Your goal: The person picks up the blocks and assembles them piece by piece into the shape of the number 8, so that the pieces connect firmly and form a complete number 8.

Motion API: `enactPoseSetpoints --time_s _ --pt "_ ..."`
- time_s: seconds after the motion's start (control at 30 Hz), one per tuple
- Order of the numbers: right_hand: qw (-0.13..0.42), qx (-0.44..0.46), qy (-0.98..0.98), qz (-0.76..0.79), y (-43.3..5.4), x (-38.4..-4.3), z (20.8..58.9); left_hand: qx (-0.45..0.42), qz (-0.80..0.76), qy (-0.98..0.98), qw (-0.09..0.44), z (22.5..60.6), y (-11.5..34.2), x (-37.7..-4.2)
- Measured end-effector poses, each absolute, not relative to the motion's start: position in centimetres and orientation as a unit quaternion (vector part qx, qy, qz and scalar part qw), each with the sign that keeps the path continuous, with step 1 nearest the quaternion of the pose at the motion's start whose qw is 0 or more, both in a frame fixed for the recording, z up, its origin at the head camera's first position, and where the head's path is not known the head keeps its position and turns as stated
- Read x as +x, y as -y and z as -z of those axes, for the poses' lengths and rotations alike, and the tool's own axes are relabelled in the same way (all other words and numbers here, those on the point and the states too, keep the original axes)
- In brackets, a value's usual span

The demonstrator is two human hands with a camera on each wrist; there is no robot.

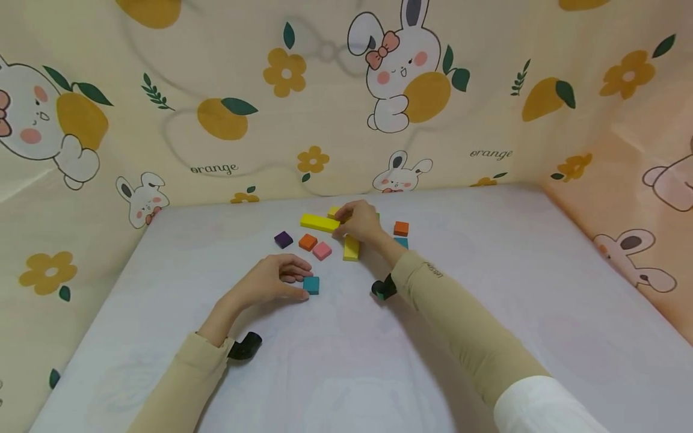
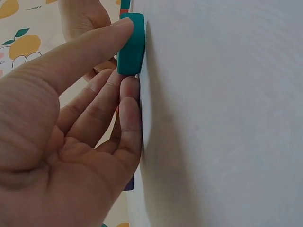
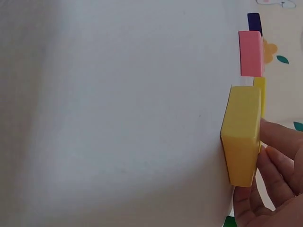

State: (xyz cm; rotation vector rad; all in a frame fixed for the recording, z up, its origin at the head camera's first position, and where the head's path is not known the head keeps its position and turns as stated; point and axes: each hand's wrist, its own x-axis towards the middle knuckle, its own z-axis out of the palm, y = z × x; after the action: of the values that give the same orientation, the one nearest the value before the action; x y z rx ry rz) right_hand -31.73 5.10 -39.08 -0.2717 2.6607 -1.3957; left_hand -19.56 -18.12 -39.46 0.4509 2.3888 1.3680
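On the white table my left hand (image 1: 273, 279) pinches a small teal block (image 1: 311, 285) between thumb and fingers. In the left wrist view the thumb lies against one side of this teal block (image 2: 132, 45), with curled fingers below. Farther back, my right hand (image 1: 360, 224) has its thumb and fingers at the right end of a long yellow block (image 1: 319, 222), pinching it. Another yellow block (image 1: 351, 248) lies just in front of that hand, and it looms large in the right wrist view, partly hiding the fingers. A third yellow block (image 1: 333, 211) shows behind.
Purple (image 1: 283, 239), orange (image 1: 307, 242) and pink (image 1: 322, 251) blocks lie between the hands. Right of the right hand are another orange block (image 1: 401, 228) and a teal block (image 1: 401, 242). A green piece (image 1: 378, 216) peeks out behind that hand. Patterned cloth (image 1: 325, 108) rises behind the table.
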Motion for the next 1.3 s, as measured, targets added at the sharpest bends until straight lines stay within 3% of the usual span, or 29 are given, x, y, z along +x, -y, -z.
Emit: enactPoseSetpoints --time_s 0.47,0.9,1.1,1.3 --pt "0.046 -0.094 -0.882 0.459 -5.1 -31.5 39.5 0.160 -0.479 -0.845 0.175 39.8 18.6 -19.3" --pt "-0.025 -0.124 -0.861 0.493 -9.3 -30.5 38.0 0.178 -0.470 -0.849 0.161 39.5 17.8 -19.7" --pt "-0.019 -0.139 -0.846 0.514 -10.9 -28.3 36.9 0.164 -0.467 -0.856 0.152 39.3 17.9 -19.6" --pt "0.021 -0.144 -0.834 0.532 -12.8 -24.9 36.3 0.161 -0.464 -0.858 0.150 39.4 18.1 -19.4"
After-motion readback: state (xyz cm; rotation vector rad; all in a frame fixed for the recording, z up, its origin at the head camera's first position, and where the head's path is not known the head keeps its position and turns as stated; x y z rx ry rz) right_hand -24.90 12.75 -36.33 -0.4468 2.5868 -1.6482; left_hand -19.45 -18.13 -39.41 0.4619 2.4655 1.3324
